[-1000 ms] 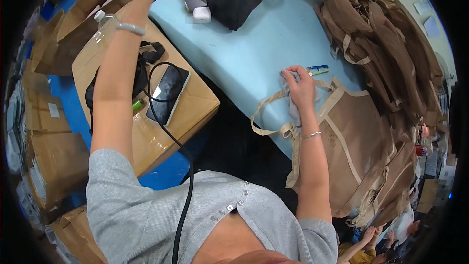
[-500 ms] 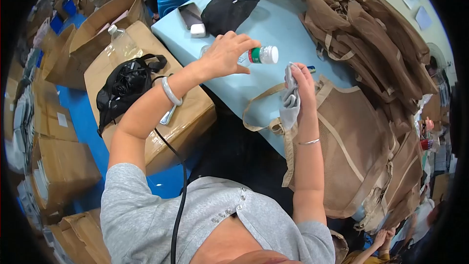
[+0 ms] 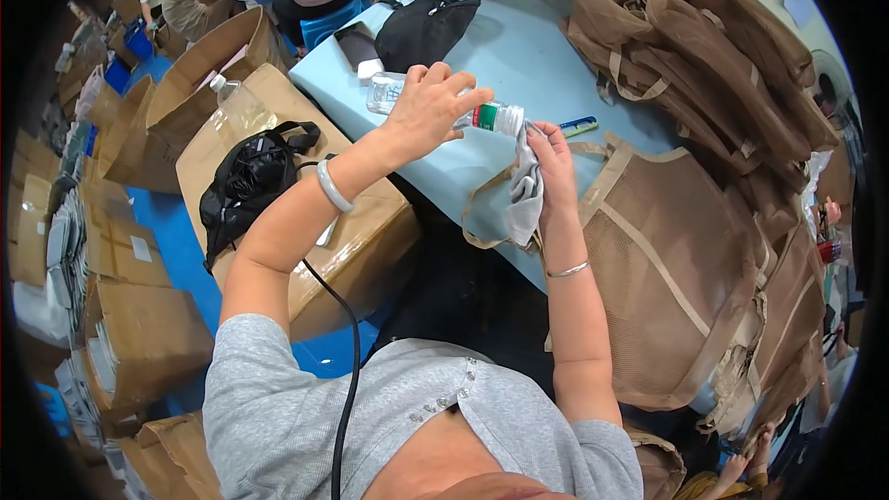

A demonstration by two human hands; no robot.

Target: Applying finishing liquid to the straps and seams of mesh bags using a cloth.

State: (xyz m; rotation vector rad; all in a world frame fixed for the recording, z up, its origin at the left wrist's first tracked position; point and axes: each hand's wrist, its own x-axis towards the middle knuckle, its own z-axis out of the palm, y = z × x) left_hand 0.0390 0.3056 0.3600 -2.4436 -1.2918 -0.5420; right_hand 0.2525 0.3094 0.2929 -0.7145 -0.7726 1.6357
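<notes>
My left hand (image 3: 428, 111) is closed around a clear plastic bottle (image 3: 485, 117) with a green and red label, held on its side over the table. The bottle's white end points right, toward my right hand (image 3: 556, 165). That hand pinches a crumpled grey cloth (image 3: 526, 193), whose upper edge touches the bottle's white end. Whether a cap is on that end I cannot tell. Most of the cloth hangs down below my fingers. Brown mesh fabric with pale binding (image 3: 648, 268) lies just right of my right forearm.
The light blue table (image 3: 519, 32) holds a black pouch (image 3: 428, 28), a white case (image 3: 369, 68), a pen (image 3: 579, 126) and a large brown fabric heap (image 3: 685, 46). At left, a cardboard box (image 3: 370, 250) carries a black bag (image 3: 248, 176) and another bottle (image 3: 243, 106). Other people sit beyond.
My right hand has moved left with the grey cloth, bringing it against the bottle's white end. The bottle has tipped slightly, its white end now lower.
</notes>
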